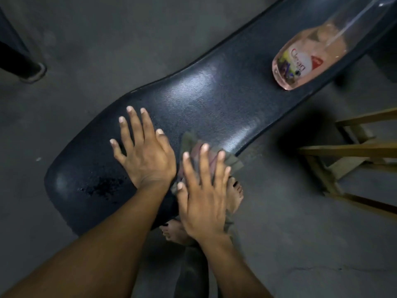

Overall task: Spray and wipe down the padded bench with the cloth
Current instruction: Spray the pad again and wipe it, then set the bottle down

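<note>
The long black padded vinyl bench (204, 97) runs from lower left to upper right over a grey concrete floor (96, 39); its textured tabletop is what the task is about, and a patch of wet droplets (103, 187) sits near the rounded near end, which suggests spraying has been done there. The clear spray bottle of pink liquid (309, 61) stands far up the tabletop, well apart from the hands, probably parked out of the wiping path. A yellow wooden frame (348, 147) stands on the floor beside the right edge. The left hand (146, 153) lies flat on the pad with fingers (133, 119) spread and straight, likely bracing. The right hand (202, 190) presses its straight fingers on the folded grey-pink cloth (193, 147), which lies at the bench's right edge and partly overhangs it. Open pad stretches between cloth and bottle, and leftward to the droplets.
</note>
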